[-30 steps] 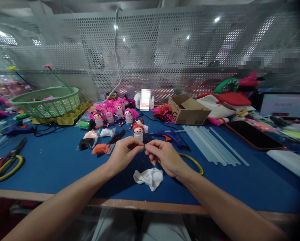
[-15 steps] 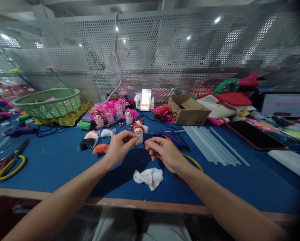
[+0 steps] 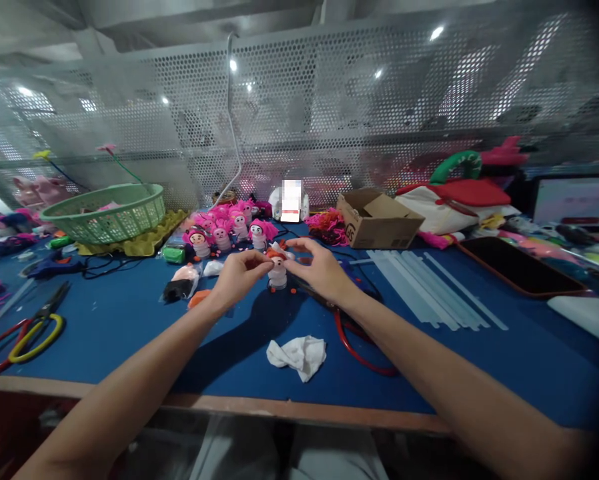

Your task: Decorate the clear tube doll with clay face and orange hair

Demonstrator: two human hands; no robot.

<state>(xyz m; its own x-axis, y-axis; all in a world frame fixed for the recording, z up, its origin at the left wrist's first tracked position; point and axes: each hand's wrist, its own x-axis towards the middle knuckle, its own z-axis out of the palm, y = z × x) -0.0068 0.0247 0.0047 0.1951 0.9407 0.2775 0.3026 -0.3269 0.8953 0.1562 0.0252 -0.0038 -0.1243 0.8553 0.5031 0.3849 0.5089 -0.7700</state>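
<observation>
A small doll with orange hair and a white ringed body stands upright on the blue mat. My left hand is closed in a pinch, fingertips at the left side of the doll's face. Whatever lies between those fingertips is too small to make out. My right hand curls around the right side of the doll's head, its thumb against the face and its fingers by the hair. Nearer to me lies a crumpled white tissue. Red-handled scissors lie partly under my right forearm.
Several pink-haired dolls stand behind on the left. Clay packets lie in front of them. Translucent glue sticks, a cardboard box and a phone are to the right. Yellow-and-red scissors and a green basket are at left.
My right hand has moved up and in from below right of the doll to its head. My left hand has shifted slightly up and stays pinched at the doll. The red scissor handle shows more.
</observation>
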